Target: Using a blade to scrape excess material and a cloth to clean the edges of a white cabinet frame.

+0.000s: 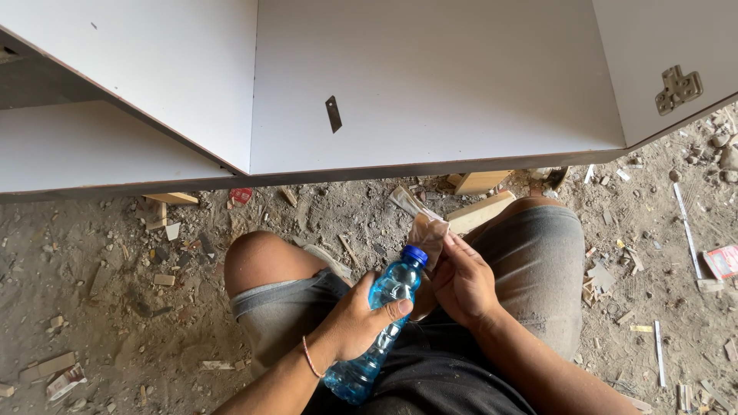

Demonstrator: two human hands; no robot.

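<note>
The scene is bright with soft daylight. The white cabinet panels (430,84) are evenly lit, without glare. Below their front edge a thin, soft shadow lies on the dusty floor (115,307). The focus is sharp everywhere, and the straight edges bend slightly near the corners.

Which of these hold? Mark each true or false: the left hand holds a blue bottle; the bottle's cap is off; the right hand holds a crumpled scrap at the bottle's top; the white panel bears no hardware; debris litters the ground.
1. The left hand holds a blue plastic bottle. True.
2. The bottle's cap is off. False: a blue cap sits on the neck.
3. The right hand holds a crumpled brownish scrap beside the bottle's top. True.
4. The white panel bears no hardware. False: a metal hinge plate is fixed at the right, and a small dark piece sits near the middle.
5. Wood offcuts and debris litter the ground. True.
</note>
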